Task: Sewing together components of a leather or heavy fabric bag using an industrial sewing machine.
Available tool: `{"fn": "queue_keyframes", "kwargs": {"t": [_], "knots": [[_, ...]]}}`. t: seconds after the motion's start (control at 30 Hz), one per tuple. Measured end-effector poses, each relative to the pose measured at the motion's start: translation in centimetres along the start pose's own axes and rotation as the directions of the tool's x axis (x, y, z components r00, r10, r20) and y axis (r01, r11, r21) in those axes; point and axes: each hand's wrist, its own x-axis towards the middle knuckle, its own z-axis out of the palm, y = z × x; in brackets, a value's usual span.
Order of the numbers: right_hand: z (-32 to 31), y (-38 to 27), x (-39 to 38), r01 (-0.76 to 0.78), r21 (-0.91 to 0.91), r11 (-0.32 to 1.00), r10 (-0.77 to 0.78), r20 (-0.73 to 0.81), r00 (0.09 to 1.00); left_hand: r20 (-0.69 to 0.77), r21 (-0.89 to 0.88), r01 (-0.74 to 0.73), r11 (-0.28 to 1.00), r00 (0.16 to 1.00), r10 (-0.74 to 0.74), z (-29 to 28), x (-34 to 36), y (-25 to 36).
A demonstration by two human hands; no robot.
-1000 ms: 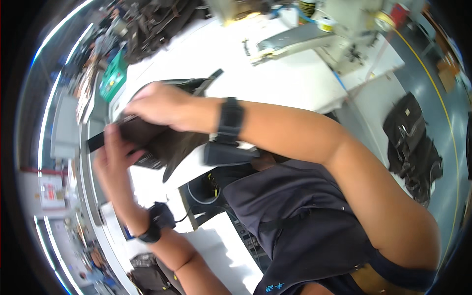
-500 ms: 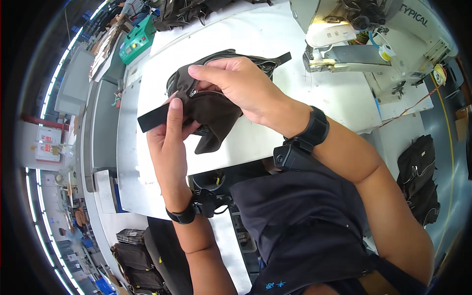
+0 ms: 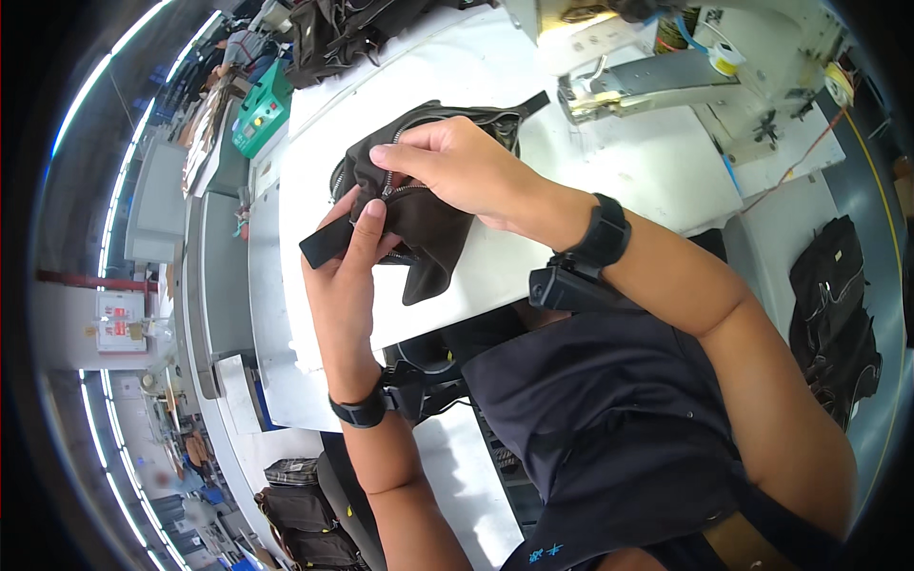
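A dark brown fabric bag piece (image 3: 433, 238) with a metal zipper (image 3: 409, 187) lies partly lifted off the white table. My left hand (image 3: 347, 262) pinches its left side, thumb on top and fingers beneath. The thumb tip rests just below the zipper slider (image 3: 387, 191). A short black strap end (image 3: 326, 244) sticks out past the left fingers. My right hand (image 3: 462, 167) grips the fabric along the far edge of the zipper opening between thumb and bent fingers; some of its fingertips are hidden in the folds.
A sewing machine (image 3: 657, 81) stands at the right of the white table (image 3: 495, 271). More dark bags (image 3: 338, 38) are piled at the far edge, beside a green control box (image 3: 264, 111). Other dark bags hang or lie at the right (image 3: 833, 314) and lower left (image 3: 309, 523).
My left thumb has moved right, closer to the zipper slider, and grips more of the fabric. My right hand keeps its hold. The whole view has shifted and turned slightly.
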Motion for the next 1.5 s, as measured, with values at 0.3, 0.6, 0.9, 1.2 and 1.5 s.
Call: {"fn": "queue_keyframes", "kwargs": {"t": [0.3, 0.6, 0.9, 1.2, 1.5], "knots": [[-2.7, -0.6, -1.7, -0.019, 0.245, 0.969, 0.033, -0.055, 0.998, 0.058, 0.055, 0.025, 0.998, 0.998, -0.028, 3.0, 0.3, 1.4], [-3.6, -0.9, -0.7, 0.006, 0.508, 0.861, 0.075, -0.139, 0.987, 0.135, 0.014, 0.006, 1.0, 0.991, -0.008, 4.4, 2.3, 2.3], [-3.4, -1.3, 0.1, -0.049, 0.638, 0.768, 0.237, -0.214, 0.948, 0.164, 0.067, 0.004, 0.998, 0.986, -0.015, 4.2, 2.8, 2.4], [-3.1, -0.7, -0.8, 0.091, 0.362, 0.928, -0.027, -0.178, 0.984, 0.135, 0.006, -0.031, 1.0, 0.99, 0.03, 3.2, 3.4, 0.6], [-6.5, 1.8, -3.8, 0.459, -0.685, 0.566, -0.621, 0.012, 0.784, 0.07, 0.328, -0.118, 0.937, 0.993, 0.1, 4.4, 4.4, 2.2]]}}
